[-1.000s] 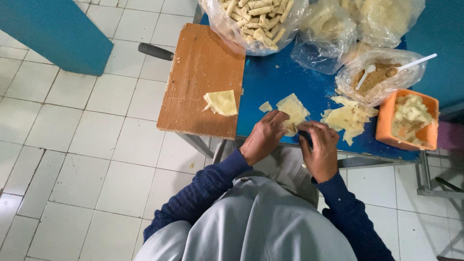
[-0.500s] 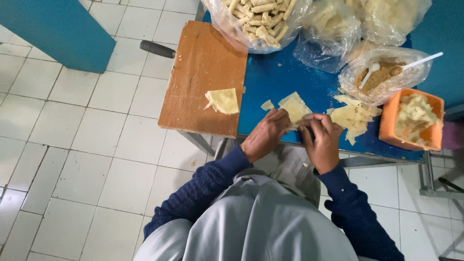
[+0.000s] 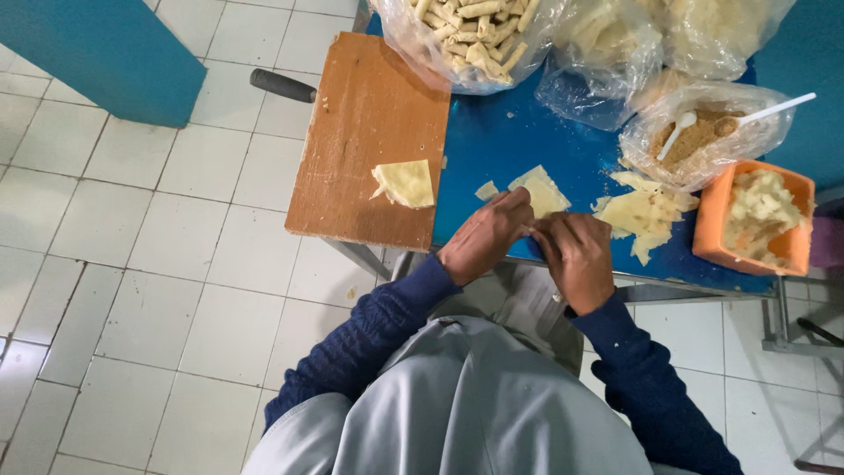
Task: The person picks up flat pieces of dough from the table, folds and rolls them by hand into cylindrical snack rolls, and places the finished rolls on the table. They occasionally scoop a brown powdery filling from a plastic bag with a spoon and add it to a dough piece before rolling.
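My left hand [image 3: 485, 237] and my right hand [image 3: 577, 253] meet at the near edge of the blue table [image 3: 510, 145]. Their fingertips pinch the near corner of a pale square pastry wrapper [image 3: 543, 192] lying flat on the table. What sits between the fingers is hidden. A folded wrapper [image 3: 404, 183] lies on the wooden cutting board [image 3: 365, 132] to the left. A loose heap of torn wrappers [image 3: 643, 211] lies just right of my right hand.
An orange tub of pale filling [image 3: 756, 220] stands at the right. Behind it a clear bag of brown filling [image 3: 703, 132] holds two white spoons. A bag of finished rolls [image 3: 466, 35] sits at the back. White floor tiles lie to the left.
Both hands have moved closer together and slightly up the table onto the wrapper's near corner. The view has shifted a little.
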`<action>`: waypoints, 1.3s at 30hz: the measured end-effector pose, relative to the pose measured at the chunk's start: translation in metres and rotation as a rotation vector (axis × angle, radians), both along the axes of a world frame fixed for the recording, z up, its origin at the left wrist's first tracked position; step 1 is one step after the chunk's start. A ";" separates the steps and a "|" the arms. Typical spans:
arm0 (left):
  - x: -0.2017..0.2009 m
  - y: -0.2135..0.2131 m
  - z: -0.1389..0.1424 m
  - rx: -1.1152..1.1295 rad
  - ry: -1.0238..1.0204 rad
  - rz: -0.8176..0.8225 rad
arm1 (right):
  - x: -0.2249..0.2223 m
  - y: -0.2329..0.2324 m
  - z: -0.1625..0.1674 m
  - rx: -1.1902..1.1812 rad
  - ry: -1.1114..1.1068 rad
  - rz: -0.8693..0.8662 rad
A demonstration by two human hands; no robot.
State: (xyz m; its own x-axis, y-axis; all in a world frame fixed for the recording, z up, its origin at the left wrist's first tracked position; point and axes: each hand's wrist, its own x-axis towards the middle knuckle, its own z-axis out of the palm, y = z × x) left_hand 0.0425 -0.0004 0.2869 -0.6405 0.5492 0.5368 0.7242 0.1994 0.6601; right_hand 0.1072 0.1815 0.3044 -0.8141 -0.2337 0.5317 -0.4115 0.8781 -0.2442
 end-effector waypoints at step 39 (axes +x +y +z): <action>0.000 0.009 -0.003 -0.052 0.034 0.139 | 0.000 0.004 -0.006 0.079 0.072 -0.048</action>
